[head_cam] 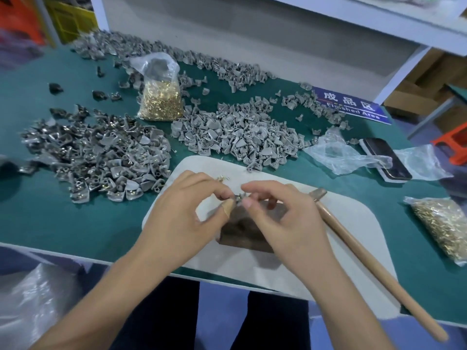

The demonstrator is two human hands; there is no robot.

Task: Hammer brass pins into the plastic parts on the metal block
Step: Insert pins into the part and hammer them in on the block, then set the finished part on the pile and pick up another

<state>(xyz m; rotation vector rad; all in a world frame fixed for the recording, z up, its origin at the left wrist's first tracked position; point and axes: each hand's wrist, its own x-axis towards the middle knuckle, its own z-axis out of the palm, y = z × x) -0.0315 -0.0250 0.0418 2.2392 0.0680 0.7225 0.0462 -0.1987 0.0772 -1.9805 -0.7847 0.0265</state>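
A dark metal block (241, 231) sits on a white mat (353, 223) at the table's near edge. Over its far end my left hand (184, 213) and my right hand (278, 210) meet, both pinching one small grey plastic part (238, 198) between fingertips. My left thumb wears a tan bandage. A few loose brass pins (222, 178) lie on the mat just beyond my left fingers. The hammer (374, 261) lies untouched on the mat at the right, its wooden handle running toward the near right.
Heaps of grey plastic parts (237, 137) cover the green table (50, 210), with a mixed pile (101, 157) at the left. A bag of brass pins (161, 99) stands behind; another bag (439, 228) lies at the right. A phone (386, 159) and crumpled plastic rest right of centre.
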